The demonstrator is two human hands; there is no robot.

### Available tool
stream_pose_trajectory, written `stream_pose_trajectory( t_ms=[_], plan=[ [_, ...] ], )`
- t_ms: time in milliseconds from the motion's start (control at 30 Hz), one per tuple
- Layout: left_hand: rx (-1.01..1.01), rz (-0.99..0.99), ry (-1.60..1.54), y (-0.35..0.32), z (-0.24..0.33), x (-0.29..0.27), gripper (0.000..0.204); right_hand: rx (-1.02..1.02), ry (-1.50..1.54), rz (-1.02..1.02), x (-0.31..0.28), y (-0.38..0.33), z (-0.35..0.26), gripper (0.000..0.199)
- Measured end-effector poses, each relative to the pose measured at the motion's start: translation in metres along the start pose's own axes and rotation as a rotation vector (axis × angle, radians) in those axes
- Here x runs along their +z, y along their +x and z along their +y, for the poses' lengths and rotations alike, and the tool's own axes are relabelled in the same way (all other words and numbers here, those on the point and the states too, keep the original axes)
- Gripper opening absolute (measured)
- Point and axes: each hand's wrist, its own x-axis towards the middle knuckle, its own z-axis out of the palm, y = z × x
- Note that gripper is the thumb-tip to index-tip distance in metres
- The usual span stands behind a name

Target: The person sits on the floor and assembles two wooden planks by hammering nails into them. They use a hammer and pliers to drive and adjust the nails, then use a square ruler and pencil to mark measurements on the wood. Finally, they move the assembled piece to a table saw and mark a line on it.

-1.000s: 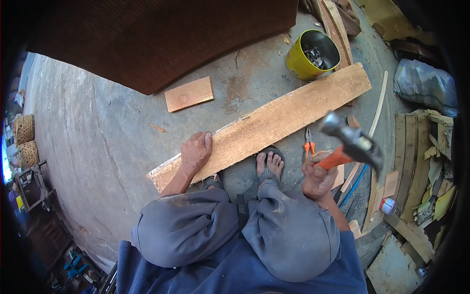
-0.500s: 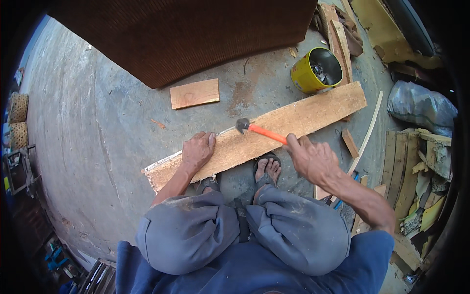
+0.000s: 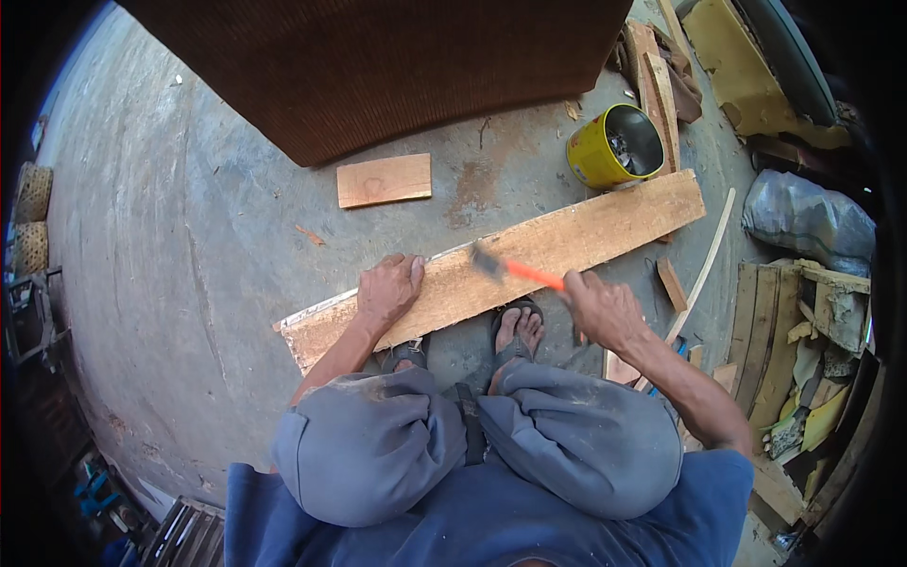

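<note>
Long plank (image 3: 567,227): lies slantwise in front of the person's feet (image 3: 519,327), over the concrete floor (image 3: 246,255), right end farther out. Left hand (image 3: 389,290) is on it, at the plank's far edge, left of its middle. Fingers bent; from here I can't tell how far that grip is closed or if anything's pinched under it. Right hand (image 3: 607,310) is off the plank's near edge, grip closed round the orange handle of a hammer (image 3: 534,274). Head is blurred, over the plank's face toward the far edge; can't tell if it touches. Small wood block (image 3: 385,181) sits beyond the plank, well apart from it; brown ribbed panel (image 3: 425,76) beyond that. Yellow can (image 3: 591,156), bits inside, just beyond the plank's right half. Thin wood strip (image 3: 706,267) right of the plank, plastic-wrapped bundle (image 3: 808,217) farther right.
</note>
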Motion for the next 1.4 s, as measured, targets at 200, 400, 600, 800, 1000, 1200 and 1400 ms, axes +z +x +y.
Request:
stream_pose_trajectory(
  t_ms=[200,400,600,800,1000,1200,1400],
  plan=[
    [0.007,-0.028,0.04,-0.001,-0.003,-0.003,0.033,-0.214,0.156,0.193,-0.018,0.007,-0.036,0.029],
    [-0.014,-0.006,0.031,-0.005,-0.002,0.004,0.033,0.139,-0.023,-0.048,-0.006,0.004,-0.022,0.026],
    [0.012,0.036,0.037,0.006,-0.001,0.001,0.034,0.395,-0.24,-0.056,0.01,0.015,0.006,0.024],
    [0.027,0.047,0.017,0.002,-0.004,0.003,0.033,0.002,-0.01,0.131,0.024,-0.002,0.006,0.027],
    [-0.021,0.022,-0.061,0.0,0.004,-0.009,0.031,-0.21,0.23,0.273,0.009,0.011,-0.015,0.026],
    [0.015,0.016,0.029,-0.013,-0.002,0.004,0.031,0.131,0.081,0.156,0.02,-0.005,-0.022,0.023],
    [0.0,0.039,0.017,0.003,-0.006,-0.004,0.03,0.443,-0.073,0.031,0.043,0.003,0.015,0.023]
  ],
)
